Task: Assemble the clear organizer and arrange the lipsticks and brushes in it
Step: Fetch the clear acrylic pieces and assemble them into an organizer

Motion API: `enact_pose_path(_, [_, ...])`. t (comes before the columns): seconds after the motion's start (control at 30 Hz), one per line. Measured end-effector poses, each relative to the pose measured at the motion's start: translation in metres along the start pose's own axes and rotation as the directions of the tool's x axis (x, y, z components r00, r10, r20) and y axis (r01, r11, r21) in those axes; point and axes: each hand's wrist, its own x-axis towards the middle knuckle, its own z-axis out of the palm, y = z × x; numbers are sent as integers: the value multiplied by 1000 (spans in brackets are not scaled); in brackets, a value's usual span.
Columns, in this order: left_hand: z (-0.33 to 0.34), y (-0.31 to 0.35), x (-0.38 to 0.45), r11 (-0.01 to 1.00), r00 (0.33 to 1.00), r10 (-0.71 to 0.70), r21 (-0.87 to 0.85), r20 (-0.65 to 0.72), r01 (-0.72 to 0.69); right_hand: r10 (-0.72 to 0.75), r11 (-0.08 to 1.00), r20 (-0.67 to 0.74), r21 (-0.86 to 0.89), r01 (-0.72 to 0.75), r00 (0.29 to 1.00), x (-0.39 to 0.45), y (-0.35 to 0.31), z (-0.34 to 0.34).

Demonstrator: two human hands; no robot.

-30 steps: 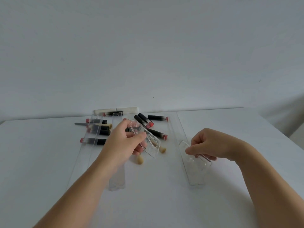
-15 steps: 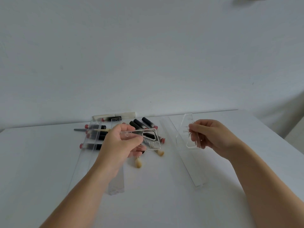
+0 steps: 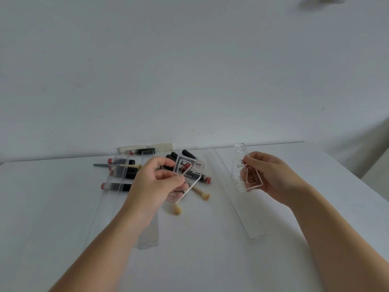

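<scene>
Both clear side panels are up off the white table (image 3: 63,207): left hand (image 3: 153,184) pinches 1 side panel (image 3: 185,182) over the lipsticks (image 3: 122,175), right hand (image 3: 271,175) grips the other side panel (image 3: 245,171). Slick acrylic might slip and knock brushes (image 3: 200,191) away, and forcing mismatched slots onto the long panels (image 3: 240,199) could crack a tab.

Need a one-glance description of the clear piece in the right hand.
On the white table, look right of the pile of black lipsticks. The right hand holds a clear plastic end panel upright above a long clear strip. Unlike the similar panel in the left hand, nothing lies behind it.
</scene>
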Motion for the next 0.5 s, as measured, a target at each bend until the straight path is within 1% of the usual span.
enact_pose_path(0.07, [3,-1,-2,998,999,40,38,37,-41,-16,999,36,32,14,999,-1,-1,4])
enact_pose_path(0.2, [10,-1,-6,983,994,87,154,65,-96,-29,996,125,86,19,992,-3,-2,10])
enact_pose_path(0.37, [19,3,-6,961,996,13,275,85,-36,-45,989,244,148,9,969,-3,1,19])
enact_pose_path(0.5, [28,8,-6,956,994,-18,292,111,-15,-53,985,270,171,7,961,-5,2,25])
